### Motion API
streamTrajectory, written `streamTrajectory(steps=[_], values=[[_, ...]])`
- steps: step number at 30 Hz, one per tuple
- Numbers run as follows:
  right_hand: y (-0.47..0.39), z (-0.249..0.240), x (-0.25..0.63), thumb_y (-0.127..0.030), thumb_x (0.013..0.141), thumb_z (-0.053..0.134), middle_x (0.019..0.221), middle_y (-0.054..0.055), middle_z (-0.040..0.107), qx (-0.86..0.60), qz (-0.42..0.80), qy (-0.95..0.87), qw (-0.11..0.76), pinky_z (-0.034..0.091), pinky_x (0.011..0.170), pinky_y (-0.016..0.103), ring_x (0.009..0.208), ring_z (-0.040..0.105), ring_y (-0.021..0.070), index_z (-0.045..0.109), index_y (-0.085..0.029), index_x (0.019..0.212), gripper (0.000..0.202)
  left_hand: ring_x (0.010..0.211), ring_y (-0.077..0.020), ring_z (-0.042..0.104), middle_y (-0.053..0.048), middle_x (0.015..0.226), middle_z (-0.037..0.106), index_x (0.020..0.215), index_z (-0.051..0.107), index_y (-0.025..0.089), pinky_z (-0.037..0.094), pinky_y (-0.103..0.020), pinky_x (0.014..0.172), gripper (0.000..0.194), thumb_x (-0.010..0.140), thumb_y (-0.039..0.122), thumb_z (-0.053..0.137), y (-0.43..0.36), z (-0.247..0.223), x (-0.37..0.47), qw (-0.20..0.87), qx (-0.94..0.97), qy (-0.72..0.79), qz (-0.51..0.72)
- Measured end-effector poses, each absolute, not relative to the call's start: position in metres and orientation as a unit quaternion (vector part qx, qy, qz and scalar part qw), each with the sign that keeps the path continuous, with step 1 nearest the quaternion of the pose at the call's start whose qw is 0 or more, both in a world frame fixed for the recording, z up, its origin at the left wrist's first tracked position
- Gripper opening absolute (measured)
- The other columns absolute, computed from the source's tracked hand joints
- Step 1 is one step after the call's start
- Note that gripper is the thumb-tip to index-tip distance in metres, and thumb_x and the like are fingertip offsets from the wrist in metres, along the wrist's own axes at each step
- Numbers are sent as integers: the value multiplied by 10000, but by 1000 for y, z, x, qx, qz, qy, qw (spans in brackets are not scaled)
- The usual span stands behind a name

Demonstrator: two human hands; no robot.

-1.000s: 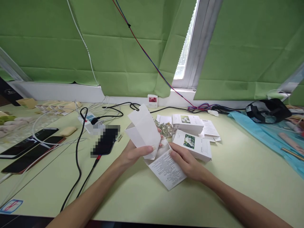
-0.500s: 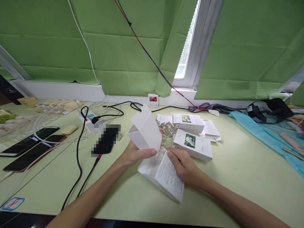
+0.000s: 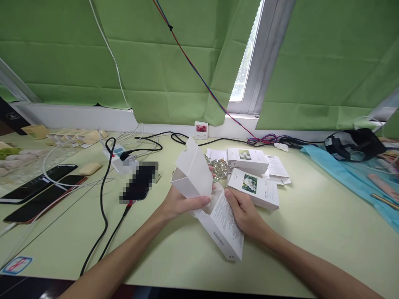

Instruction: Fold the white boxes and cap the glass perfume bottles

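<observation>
My left hand (image 3: pixel 183 202) is closed around a plain white folded cardboard piece (image 3: pixel 193 168), tilted up with its flaps standing open. My right hand (image 3: pixel 245 211) grips a white carton (image 3: pixel 229 226) printed with small text, its open end facing the left hand. The lower end of the plain piece meets the carton's open end; how far it reaches inside is hidden. Just beyond my hands lie two white cartons, a nearer one (image 3: pixel 264 194) and a farther one (image 3: pixel 257 157), both with flower pictures. Beside them is a pile of clear, shiny small packets (image 3: pixel 220 169).
Left of my hands lie a phone (image 3: pixel 140 182), a power strip (image 3: pixel 115 160) and black cables (image 3: pixel 102 199). Two more phones rest at the far left. A small box with a red picture (image 3: pixel 201 131) stands by the wall. A black headset (image 3: pixel 354 144) sits at right on blue cloth (image 3: pixel 330 164).
The printed carton has turned in my right hand, so its narrow side with text now shows. Both hands have shifted slightly right, each still holding its piece.
</observation>
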State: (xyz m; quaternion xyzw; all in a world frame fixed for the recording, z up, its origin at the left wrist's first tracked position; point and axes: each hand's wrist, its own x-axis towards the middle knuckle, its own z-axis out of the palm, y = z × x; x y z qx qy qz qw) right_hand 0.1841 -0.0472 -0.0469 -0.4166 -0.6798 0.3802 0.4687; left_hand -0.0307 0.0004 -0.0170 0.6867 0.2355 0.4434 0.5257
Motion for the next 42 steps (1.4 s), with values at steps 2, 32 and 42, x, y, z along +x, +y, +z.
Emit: streamTrajectory(steps=[2,32,42], values=[[-47,-47,184,-473,1071,389,694,-25,437,-422,376,-671,480,310,606,300,643,377,151,403,-227,736,416,1289,-356,574,-116,1408,596,1336,613,247,525,-501,1068,612,771,336,830,0,-16,-29,523,689,242,440],[-47,-50,184,-504,1064,396,693,-19,450,-444,357,-662,486,330,605,304,646,392,161,417,-229,738,427,1186,-352,628,-141,1280,682,1282,642,184,527,-421,967,733,651,466,887,-7,-15,-15,626,619,262,397],[-47,-48,183,-501,1062,399,678,-25,426,-436,362,-666,486,318,591,303,632,374,155,391,-231,722,434,1120,-332,653,-135,1222,703,1263,661,176,539,-398,922,724,633,441,898,-9,-14,-12,629,612,273,393]])
